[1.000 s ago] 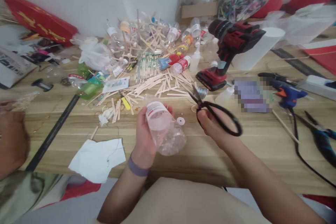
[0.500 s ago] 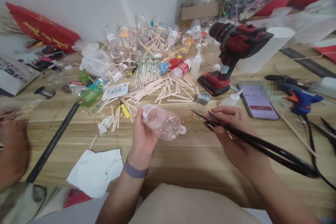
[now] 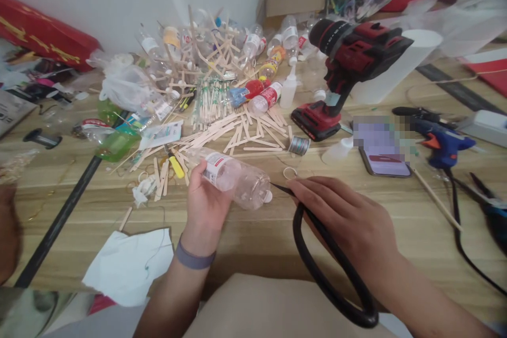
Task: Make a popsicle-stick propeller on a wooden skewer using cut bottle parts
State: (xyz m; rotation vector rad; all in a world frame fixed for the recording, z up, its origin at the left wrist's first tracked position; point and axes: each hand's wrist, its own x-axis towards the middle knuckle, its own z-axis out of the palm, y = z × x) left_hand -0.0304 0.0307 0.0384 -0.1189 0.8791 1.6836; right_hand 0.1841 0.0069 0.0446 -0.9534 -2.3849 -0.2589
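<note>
My left hand point(image 3: 208, 203) is wrapped round a clear plastic bottle point(image 3: 250, 185) with a white and red label, holding it tilted on its side above the table. The bottle's base faces right, and a small white round piece point(image 3: 268, 197) shows at that end; I cannot tell if it is attached. My right hand point(image 3: 352, 211) grips black-handled scissors point(image 3: 344, 257) around the blades, with the big handle loop hanging toward me. The dark pointed tip reaches close to the bottle's base; whether it touches is unclear.
A red and black cordless drill point(image 3: 344, 71) stands behind, near a phone point(image 3: 382, 148) and a blue glue gun point(image 3: 447, 142). Wooden sticks point(image 3: 253, 134), a thread spool point(image 3: 299, 145) and several bottles crowd the back. White paper point(image 3: 130, 264) lies front left. Another person's arm point(image 3: 8, 232) is at the left edge.
My right hand has turned over and moved left, swinging the scissors' handles down toward me and their tip to the bottle's base. The camera view has shifted slightly right.
</note>
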